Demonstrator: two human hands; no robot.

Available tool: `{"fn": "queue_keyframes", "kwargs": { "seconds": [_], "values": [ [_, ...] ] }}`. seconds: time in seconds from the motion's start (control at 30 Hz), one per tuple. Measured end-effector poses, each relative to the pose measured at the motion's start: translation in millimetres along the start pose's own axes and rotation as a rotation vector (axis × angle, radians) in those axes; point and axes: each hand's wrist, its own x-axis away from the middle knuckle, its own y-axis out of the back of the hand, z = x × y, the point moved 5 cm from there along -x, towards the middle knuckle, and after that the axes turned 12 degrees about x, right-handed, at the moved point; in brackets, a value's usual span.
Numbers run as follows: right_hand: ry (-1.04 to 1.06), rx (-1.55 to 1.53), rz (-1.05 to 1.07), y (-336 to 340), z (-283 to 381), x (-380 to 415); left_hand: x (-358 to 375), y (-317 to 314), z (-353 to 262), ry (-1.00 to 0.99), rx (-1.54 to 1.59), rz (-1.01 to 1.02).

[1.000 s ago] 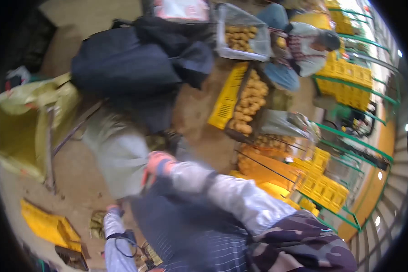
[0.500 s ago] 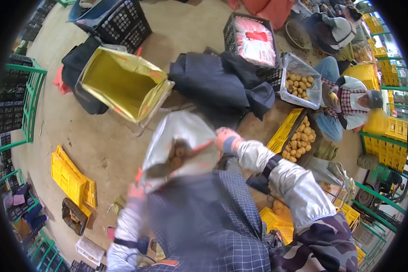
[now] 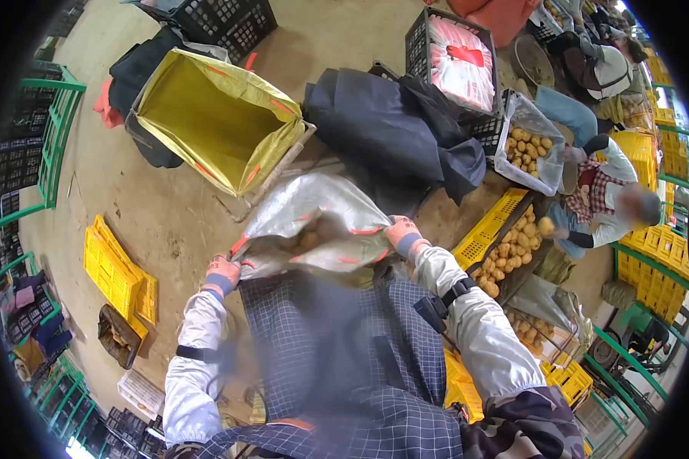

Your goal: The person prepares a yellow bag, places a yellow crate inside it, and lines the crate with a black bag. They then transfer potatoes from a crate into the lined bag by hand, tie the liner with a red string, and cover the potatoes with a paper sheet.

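Observation:
A silvery woven sack (image 3: 306,200) with red marks along its rim hangs in front of me, its mouth spread toward me. Brown, roundish things that look like potatoes (image 3: 308,239) show blurred inside it. My left hand (image 3: 223,272), in a pinkish glove, is closed on the rim's left corner. At the right corner, my right hand (image 3: 403,231) grips the rim in a like glove. Just beyond the sack stands a yellow-lined sack (image 3: 214,122), held wide by a frame, with nothing seen inside it.
Dark cloth (image 3: 383,122) lies beyond the sack. To the right are a yellow crate (image 3: 491,228), loose potatoes (image 3: 513,249) and a lined crate of potatoes (image 3: 527,149), where a seated person (image 3: 601,183) handles a potato. Yellow crates (image 3: 113,268) lie on the left floor.
My hands have moved apart, stretching the sack's rim wider. My left hand has risen, and my right has shifted right. The seated person's arm now reaches toward the potatoes.

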Motion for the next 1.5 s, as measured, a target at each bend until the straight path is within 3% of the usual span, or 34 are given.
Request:
{"fn": "queue_keyframes", "kwargs": {
  "seconds": [0.03,0.13,0.2,0.27,0.33,0.4,0.47,0.5,0.57,0.6,0.63,0.67,0.73,0.8,0.87,0.93,1.0,1.03,1.07,1.1,1.13,1.2,1.27,1.3,1.4,1.47,1.5],
  "values": [
    [0.047,0.013,-0.013,6,7,4,8,9,-15,-0.035,-0.006,0.066],
    [-0.007,-0.113,-0.151,21,25,13,34,23,-59,-0.3,0.023,-0.028],
    [-0.168,-0.351,-0.17,14,20,13,48,29,-88,-0.24,-0.079,-0.12],
    [-0.126,-0.288,-0.207,11,23,25,43,32,-106,-0.211,-0.134,-0.176],
    [-0.199,-0.303,-0.107,-16,13,25,31,33,-119,-0.218,-0.136,-0.209],
    [-0.213,-0.384,0.028,-81,-16,8,-15,13,-91,-0.225,-0.218,-0.23],
    [-0.143,-0.154,0.182,-89,-16,12,-78,-15,-39,-0.209,-0.347,-0.202],
    [-0.081,0.021,0.266,-78,-6,19,-74,-21,-38,-0.076,-0.42,-0.066],
    [-0.028,0.3,0.388,-80,-3,25,-56,-54,-3,-0.121,-0.627,0.001],
    [-0.034,0.404,0.436,-91,-9,26,-39,-67,-3,-0.057,-0.669,0.199],
    [-0.185,0.329,0.391,-125,-28,32,-19,-81,0,0.005,-0.707,0.4],
    [-0.331,0.248,0.329,-159,-47,39,-37,-118,46,0.052,-0.6,0.408],
    [-0.477,-0.009,0.375,-120,-34,63,-45,-154,60,0.164,-0.381,0.365],
    [-0.292,0.001,0.357,-113,-35,50,-14,-119,-2,0.153,0.026,0.404],
    [-0.113,0.101,0.248,-127,-45,34,-2,-103,4,0.402,0.767,0.439],
    [-0.15,0.095,0.136,-59,8,23,1,-81,3,0.464,0.983,0.355],
    [0.088,0.439,0.301,2,39,25,13,-69,26,0.401,0.654,0.189],
    [0.225,0.59,0.354,32,54,27,8,-79,29,0.059,0.422,0.204],
    [0.173,0.521,0.298,39,42,15,7,-88,33,-0.269,0.17,0.129],
    [0.126,0.447,0.239,47,29,3,18,-91,29,-0.349,0.262,0.058],
    [0.083,0.37,0.179,55,18,-7,33,-82,20,-0.295,0.415,0.055],
    [0.111,0.374,0.12,44,5,-34,74,-53,-11,0.062,0.697,0.157],
    [0.116,0.224,-0.013,74,25,-50,81,-48,-15,0.291,0.773,0.227],
    [0.129,0.176,-0.122,77,27,-68,29,-95,44,0.23,0.571,0.163],
    [0.125,0.229,-0.191,78,26,-110,-46,-134,65,-0.065,0.128,-0.036],
    [0.075,0.197,-0.211,88,32,-109,-29,-106,13,0.047,0.429,0.073],
    [0.044,0.247,-0.034,86,36,-109,-11,-95,2,0.071,0.479,0.137]
  ]
}}
